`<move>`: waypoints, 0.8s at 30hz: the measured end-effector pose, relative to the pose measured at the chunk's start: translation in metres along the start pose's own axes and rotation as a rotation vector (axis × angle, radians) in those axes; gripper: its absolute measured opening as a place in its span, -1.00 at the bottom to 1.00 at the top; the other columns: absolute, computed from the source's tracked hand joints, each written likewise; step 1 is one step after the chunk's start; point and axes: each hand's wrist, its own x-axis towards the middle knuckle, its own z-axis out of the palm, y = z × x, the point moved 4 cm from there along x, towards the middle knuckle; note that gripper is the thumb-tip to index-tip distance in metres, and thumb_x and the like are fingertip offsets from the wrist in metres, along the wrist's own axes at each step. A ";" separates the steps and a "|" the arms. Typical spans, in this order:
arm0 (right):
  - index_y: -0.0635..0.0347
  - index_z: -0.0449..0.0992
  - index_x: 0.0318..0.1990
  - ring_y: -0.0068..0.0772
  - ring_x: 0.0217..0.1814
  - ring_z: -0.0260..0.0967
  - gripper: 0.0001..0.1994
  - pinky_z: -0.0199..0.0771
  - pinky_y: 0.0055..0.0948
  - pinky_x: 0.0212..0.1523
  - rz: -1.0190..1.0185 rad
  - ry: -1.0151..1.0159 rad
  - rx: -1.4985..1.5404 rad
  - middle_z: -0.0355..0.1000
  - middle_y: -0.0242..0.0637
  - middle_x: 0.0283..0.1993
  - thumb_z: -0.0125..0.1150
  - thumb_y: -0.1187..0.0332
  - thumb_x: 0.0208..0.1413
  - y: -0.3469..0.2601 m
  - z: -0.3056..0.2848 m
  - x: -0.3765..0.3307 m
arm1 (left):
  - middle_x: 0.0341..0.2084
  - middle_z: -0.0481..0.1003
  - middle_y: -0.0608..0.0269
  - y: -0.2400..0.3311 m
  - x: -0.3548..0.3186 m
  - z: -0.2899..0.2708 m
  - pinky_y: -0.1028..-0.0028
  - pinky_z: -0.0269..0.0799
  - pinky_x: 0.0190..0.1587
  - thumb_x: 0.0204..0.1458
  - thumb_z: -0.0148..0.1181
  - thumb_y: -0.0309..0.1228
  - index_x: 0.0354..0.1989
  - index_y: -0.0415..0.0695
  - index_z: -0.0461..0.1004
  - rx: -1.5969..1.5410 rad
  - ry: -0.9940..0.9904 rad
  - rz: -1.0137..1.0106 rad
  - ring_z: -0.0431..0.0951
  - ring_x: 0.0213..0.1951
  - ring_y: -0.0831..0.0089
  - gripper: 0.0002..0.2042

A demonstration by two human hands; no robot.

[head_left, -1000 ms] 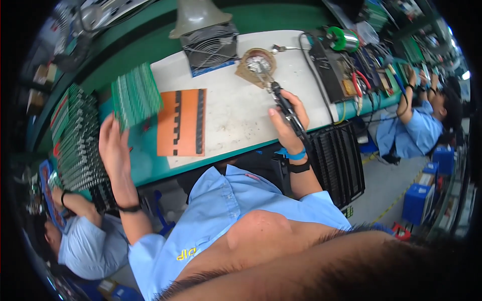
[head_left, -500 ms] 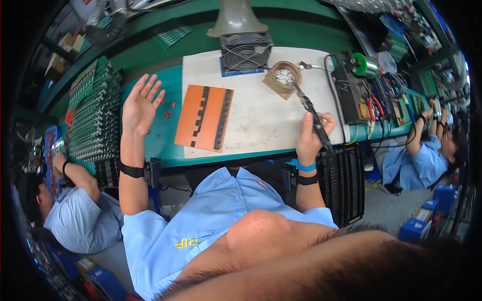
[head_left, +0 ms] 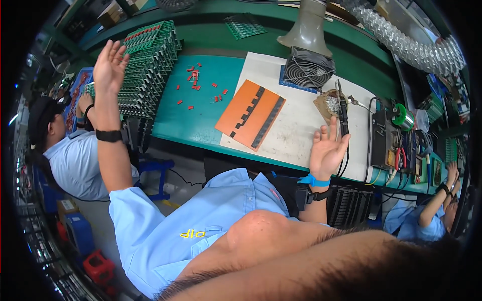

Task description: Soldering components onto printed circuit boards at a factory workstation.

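Observation:
My left hand [head_left: 109, 70], palm showing and fingers stretched apart, is raised over the left edge of a rack-like stack of green circuit boards [head_left: 150, 70]. It appears to hold nothing; whether it touches the boards I cannot tell. My right hand [head_left: 326, 153] is open, palm up, over the white mat. Just beyond its fingers a black soldering iron [head_left: 343, 108] rests at a round tin of silvery shavings [head_left: 332, 104]. Between my hands lies an orange fixture board [head_left: 246, 118] with a notched black strip and a straight one. Small red components [head_left: 195, 80] are scattered on the green mat.
A black fan [head_left: 309, 70] stands behind the orange board under a grey duct. Right of the white mat are a dark soldering station [head_left: 382, 140], a green solder spool [head_left: 402, 116] and red-handled pliers [head_left: 400, 156]. Co-workers sit at left [head_left: 75, 155] and right [head_left: 422, 218].
My right hand has let go of the soldering iron, which now rests at the tin. My left hand has moved left to the board stack. The view has turned and shifted left.

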 end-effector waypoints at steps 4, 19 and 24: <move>0.13 0.31 0.40 -0.35 0.08 0.41 -0.49 0.48 -0.31 0.06 0.101 -0.067 0.044 0.44 -0.19 0.27 -0.15 -0.04 0.57 0.001 -0.005 -0.006 | 0.00 0.60 0.21 0.028 0.052 -0.036 0.31 0.49 0.05 0.26 0.37 -0.07 0.18 -0.28 0.53 0.678 0.106 0.175 0.55 0.04 0.40 -0.47; 0.41 0.46 0.22 -0.57 -0.19 0.46 -0.71 0.59 -0.49 -0.15 0.078 -0.405 -0.708 0.56 -0.23 -0.07 0.14 0.47 0.44 0.015 0.014 -0.022 | -0.07 0.65 0.09 -0.019 0.127 -0.097 0.31 0.54 -0.12 0.33 0.27 -0.12 0.07 -0.34 0.61 1.223 -0.055 -0.199 0.62 -0.08 0.37 -0.55; 0.41 0.47 0.22 -0.57 -0.18 0.47 -0.71 0.59 -0.50 -0.15 0.079 -0.426 -0.720 0.56 -0.24 -0.07 0.16 0.46 0.44 0.017 0.015 -0.023 | -0.05 0.66 0.10 -0.020 0.128 -0.110 0.38 0.51 -0.21 0.38 0.18 -0.25 0.02 -0.30 0.61 0.908 -0.026 -0.161 0.62 -0.16 0.40 -0.68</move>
